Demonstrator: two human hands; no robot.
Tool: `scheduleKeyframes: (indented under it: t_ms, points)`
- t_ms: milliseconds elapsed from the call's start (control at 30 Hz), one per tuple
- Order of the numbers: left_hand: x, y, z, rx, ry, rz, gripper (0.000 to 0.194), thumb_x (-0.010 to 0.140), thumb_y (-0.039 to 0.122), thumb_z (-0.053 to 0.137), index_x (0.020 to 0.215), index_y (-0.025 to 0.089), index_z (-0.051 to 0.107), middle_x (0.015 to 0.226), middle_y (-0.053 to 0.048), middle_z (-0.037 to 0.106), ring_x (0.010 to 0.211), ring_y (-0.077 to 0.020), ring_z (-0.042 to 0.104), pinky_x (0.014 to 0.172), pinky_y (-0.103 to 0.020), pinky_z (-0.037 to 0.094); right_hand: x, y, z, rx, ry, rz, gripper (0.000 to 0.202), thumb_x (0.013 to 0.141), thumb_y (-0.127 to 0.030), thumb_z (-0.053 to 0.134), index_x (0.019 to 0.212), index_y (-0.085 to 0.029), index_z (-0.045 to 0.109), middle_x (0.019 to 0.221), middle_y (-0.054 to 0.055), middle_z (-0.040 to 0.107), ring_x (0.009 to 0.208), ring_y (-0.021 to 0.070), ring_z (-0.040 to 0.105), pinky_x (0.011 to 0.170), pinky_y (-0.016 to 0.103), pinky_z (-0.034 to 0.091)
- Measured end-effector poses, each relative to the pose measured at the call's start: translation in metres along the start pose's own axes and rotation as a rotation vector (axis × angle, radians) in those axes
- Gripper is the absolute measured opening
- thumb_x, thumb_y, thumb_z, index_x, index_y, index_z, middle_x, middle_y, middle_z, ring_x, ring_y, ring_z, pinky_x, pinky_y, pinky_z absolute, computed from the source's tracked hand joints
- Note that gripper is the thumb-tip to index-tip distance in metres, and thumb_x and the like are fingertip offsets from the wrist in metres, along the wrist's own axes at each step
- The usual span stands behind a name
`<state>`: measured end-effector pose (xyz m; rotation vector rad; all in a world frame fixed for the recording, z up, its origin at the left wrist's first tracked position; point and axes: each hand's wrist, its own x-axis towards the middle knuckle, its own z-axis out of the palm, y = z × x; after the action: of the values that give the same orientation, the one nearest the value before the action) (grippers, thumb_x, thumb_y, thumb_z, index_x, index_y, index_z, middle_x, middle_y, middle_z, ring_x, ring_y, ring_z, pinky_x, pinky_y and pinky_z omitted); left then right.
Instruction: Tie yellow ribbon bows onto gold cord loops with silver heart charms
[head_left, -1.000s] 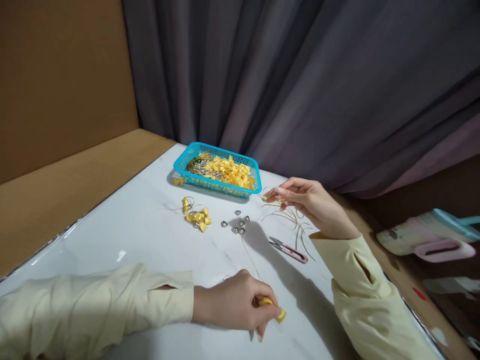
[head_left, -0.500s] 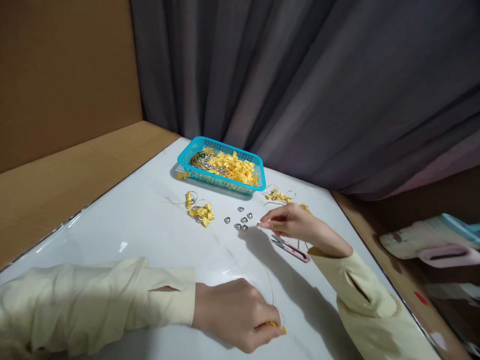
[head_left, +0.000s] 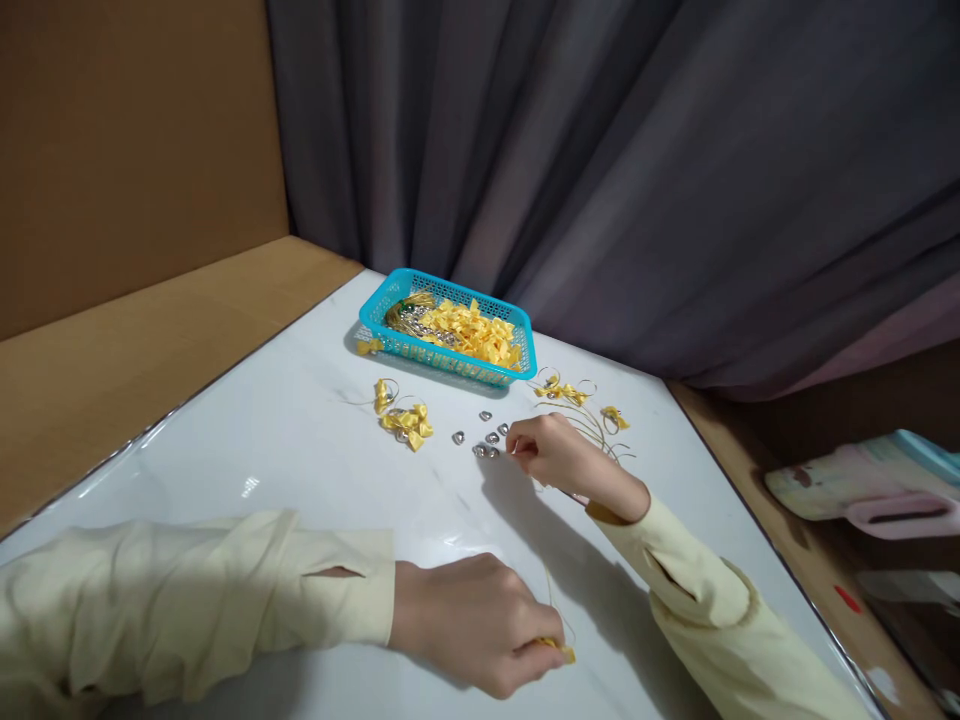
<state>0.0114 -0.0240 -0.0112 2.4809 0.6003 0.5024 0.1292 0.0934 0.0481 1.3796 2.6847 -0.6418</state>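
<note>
Yellow bow [head_left: 569, 655], pinched between thumb and fingers of my left hand [head_left: 491, 625] at the table [head_left: 337, 495], could slip if I loosen.
My right hand [head_left: 551, 450] curls beside the silver hearts [head_left: 492, 438]; a careless brush might scatter them. Whether it holds anything, I can't tell.

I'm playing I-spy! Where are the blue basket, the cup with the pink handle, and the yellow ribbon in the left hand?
Blue basket [head_left: 450, 355]: head view, front rim.
Cup [head_left: 831, 476]: head view, its pale side.
Yellow ribbon [head_left: 569, 655]: head view, end poking from left hand [head_left: 487, 625].
</note>
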Motion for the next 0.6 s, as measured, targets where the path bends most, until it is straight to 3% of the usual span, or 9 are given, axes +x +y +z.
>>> scheduleKeyframes:
  t_ms: [600]
  points:
    - [-0.0002, -0.0028, 0.0038, 0.001, 0.017, -0.008, 0.02, 0.086, 0.024, 0.05, 0.069, 0.017, 0.059, 0.052, 0.0, 0.06, 0.046, -0.0128, 0.053, 0.044, -0.022, 0.035, 0.0078, 0.0, -0.007, -0.06, -0.016, 0.029, 0.02, 0.055, 0.001, 0.044, 0.056, -0.015, 0.055, 0.054, 0.0, 0.061, 0.05, 0.0107, 0.051, 0.049, 0.02, 0.033]
